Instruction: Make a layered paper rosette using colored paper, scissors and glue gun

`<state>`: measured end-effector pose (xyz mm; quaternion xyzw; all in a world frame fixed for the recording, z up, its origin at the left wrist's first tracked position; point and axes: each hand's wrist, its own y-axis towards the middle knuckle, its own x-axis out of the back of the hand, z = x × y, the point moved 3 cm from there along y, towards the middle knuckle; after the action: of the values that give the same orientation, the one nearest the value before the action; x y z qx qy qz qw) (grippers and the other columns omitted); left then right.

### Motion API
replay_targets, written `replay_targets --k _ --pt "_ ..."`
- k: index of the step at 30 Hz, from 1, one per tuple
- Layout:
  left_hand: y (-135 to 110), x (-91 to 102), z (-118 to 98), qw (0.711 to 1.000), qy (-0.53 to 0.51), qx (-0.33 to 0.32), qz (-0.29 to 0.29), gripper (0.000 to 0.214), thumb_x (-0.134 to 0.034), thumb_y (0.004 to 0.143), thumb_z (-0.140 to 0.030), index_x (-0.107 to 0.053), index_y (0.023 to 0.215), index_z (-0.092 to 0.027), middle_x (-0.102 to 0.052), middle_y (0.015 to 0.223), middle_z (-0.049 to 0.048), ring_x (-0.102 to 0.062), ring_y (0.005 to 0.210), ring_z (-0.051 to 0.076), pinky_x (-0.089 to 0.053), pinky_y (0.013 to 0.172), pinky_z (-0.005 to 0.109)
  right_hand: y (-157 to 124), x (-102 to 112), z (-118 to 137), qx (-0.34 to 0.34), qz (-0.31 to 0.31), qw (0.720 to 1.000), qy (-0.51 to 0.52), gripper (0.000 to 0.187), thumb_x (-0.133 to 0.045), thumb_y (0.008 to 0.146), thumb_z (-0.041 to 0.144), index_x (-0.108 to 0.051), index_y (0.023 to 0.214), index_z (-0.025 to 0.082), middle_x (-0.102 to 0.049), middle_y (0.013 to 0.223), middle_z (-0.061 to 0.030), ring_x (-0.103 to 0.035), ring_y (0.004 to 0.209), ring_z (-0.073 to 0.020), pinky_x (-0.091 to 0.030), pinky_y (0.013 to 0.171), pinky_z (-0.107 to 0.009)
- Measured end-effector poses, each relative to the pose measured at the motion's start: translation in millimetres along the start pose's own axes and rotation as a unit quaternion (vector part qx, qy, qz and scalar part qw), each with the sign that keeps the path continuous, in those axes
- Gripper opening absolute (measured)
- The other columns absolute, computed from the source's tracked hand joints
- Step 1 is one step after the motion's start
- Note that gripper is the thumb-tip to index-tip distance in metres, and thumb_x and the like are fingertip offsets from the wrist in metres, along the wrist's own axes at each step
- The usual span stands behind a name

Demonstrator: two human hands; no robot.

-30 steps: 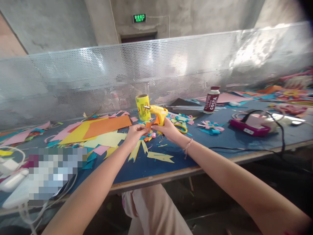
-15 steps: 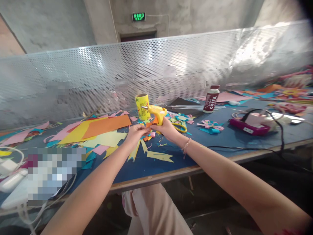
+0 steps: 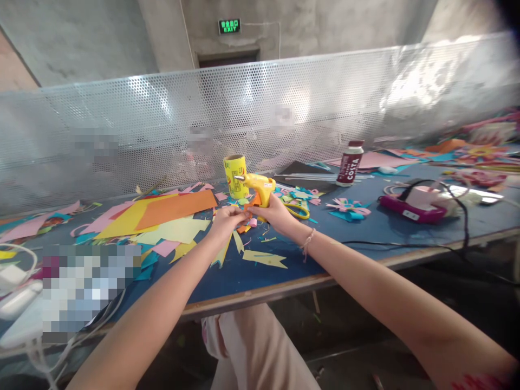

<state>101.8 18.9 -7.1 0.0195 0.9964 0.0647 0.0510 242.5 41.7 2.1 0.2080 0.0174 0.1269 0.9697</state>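
My right hand (image 3: 278, 214) is wrapped round the handle of a yellow glue gun (image 3: 264, 187), whose metal nozzle points left. Fingertips of my left hand (image 3: 227, 221) are pinched on a small orange paper piece (image 3: 251, 206), just below the gun's barrel. Both hands' fingertips meet at that piece, and part of it is hidden. Behind the gun stands a yellow tape roll (image 3: 232, 187) with printing on it. Yellow-handled scissors (image 3: 300, 211) lie right of my right hand. Pale yellow paper strips (image 3: 266, 259) and small scraps lie below the hands.
Coloured paper sheets (image 3: 179, 208) spread to the left, beside a blurred-out device (image 3: 89, 292) with white cables. On the right are a paper flower (image 3: 349, 208), a COSTA bottle (image 3: 350, 165) and a purple power strip (image 3: 412, 210) with a black cord. A perforated metal screen (image 3: 162, 130) borders the table.
The hands, glue gun and orange paper hold nearly the same position. The whole view has shifted very slightly.
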Motion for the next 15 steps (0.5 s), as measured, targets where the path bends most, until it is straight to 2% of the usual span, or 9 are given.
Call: replay_targets --k 5,15 --pt "0.4 -0.5 0.4 1.000 0.002 0.001 -0.005 0.020 -0.080 0.056 -0.024 -0.063 0.057 -0.013 -0.064 0.058 0.0030 -0.061 0.058 0.012 -0.051 0.066 0.027 -0.5 -1.4 0.7 -0.010 0.003 1.000 0.018 0.038 -0.073 0.061 0.031 -0.052 0.090 0.020 -0.063 0.077 0.0000 -0.061 0.073 -0.0156 -0.052 0.071 -0.032" --pt "0.7 -1.3 0.9 1.000 -0.003 0.005 -0.001 0.021 -0.081 0.056 -0.024 -0.065 0.061 -0.012 -0.067 0.062 0.0047 -0.064 0.061 0.014 -0.052 0.069 0.029 -2.2 -2.5 4.8 -0.012 0.004 1.000 0.013 0.036 -0.070 0.062 0.030 -0.050 0.091 0.020 -0.062 0.077 0.0003 -0.061 0.072 -0.0151 -0.051 0.071 -0.032"
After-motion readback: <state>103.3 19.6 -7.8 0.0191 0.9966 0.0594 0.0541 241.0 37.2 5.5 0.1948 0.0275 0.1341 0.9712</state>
